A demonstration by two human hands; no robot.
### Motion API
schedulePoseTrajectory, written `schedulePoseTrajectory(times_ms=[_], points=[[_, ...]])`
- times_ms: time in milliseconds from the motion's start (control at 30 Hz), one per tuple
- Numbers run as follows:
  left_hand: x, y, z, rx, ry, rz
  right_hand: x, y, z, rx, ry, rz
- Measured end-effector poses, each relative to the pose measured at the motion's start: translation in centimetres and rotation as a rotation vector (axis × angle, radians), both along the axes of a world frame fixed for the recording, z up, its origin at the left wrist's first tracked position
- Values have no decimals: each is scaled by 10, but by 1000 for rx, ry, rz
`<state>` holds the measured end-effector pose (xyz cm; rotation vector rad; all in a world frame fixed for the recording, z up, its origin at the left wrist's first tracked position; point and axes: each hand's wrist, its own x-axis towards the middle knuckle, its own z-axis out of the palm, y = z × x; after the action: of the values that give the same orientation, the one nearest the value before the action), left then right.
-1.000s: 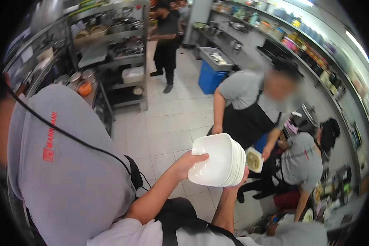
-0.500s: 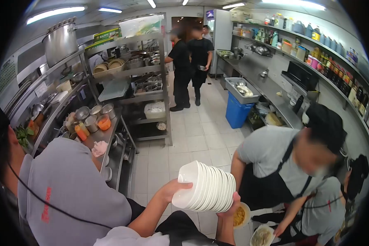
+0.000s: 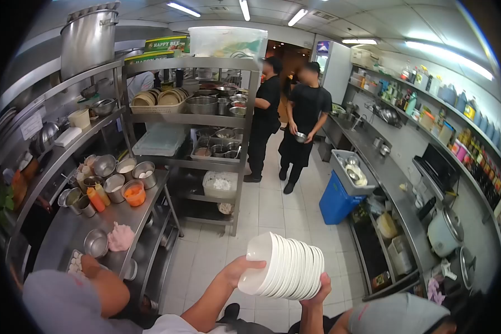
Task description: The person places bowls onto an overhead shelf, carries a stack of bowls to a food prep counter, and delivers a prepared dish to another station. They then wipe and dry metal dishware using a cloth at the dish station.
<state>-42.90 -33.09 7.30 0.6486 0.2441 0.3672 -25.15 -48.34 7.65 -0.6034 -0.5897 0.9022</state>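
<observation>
A stack of several white dishes (image 3: 286,267), turned on its side, is held out in front of me at the lower middle. My left hand (image 3: 242,268) grips its left end, with the thumb over the rim of the outermost dish. At the right end, my right hand (image 3: 320,290) is wrapped round the bottom of the stack, its fingers partly hidden. Both forearms reach up from the bottom edge.
A steel counter (image 3: 108,214) with pots and bottles is at left, beside a steel rack (image 3: 192,118). Two people in black stand in the aisle. A blue bin (image 3: 339,197) adjoins the right counter. Co-workers lean in at both lower corners.
The view has lifted and turned right along the aisle. The stack shows more side-on than at first. The co-worker at right has dropped low in view, and the bowls of food are out of sight.
</observation>
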Motion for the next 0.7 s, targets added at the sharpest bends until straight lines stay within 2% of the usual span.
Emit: schedulePoseTrajectory(times_ms=[267,433,467,600,700], points=[[63,87,-3,-168,49,-69,64,91,-22,-91,81,-17],[117,124,-34,-295,118,-69,115,139,-57,-101,172,33],[129,132,-41,-313,97,-67,125,150,-61,-113,255,37],[178,165,-50,-371,93,21,184,205,-79,-194,336,135],[231,185,-50,-339,128,208,255,248,-118,-261,365,160]])
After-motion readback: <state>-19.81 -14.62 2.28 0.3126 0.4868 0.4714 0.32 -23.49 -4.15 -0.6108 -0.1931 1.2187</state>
